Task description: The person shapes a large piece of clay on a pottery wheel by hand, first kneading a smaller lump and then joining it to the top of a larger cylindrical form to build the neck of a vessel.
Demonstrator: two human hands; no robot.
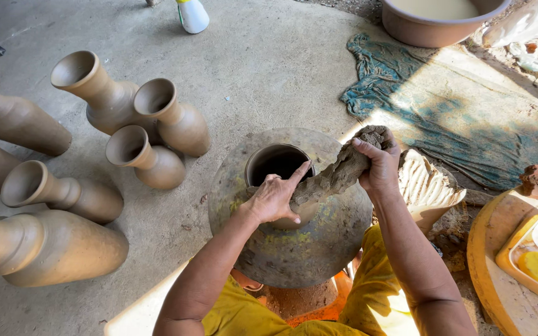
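Sitting at the centre of the frame, the big round clay pot point(291, 239) is the largest thing before you, its dark open mouth point(276, 163) facing up and its shoulder streaked with yellowish patches. To the left of the frame a cluster of narrow-necked clay vases point(104, 93) lies tipped on the concrete floor point(269, 56), some touching one another. At upper right a crumpled teal cloth point(462, 118) spreads over the ground, with a wide clay basin point(431, 28) above it at the top edge. A ridged lump of clay point(428, 183) lies just right of the pot. Across the pot's rim runs a thick roll of wet clay point(337, 174): your right hand point(378, 165) is closed around its upper end, lifting it beside the mouth, while your left hand point(275, 199) presses its lower end flat against the rim, index finger stretched along the roll. A white bottle point(192, 15) stands at the top of the frame.
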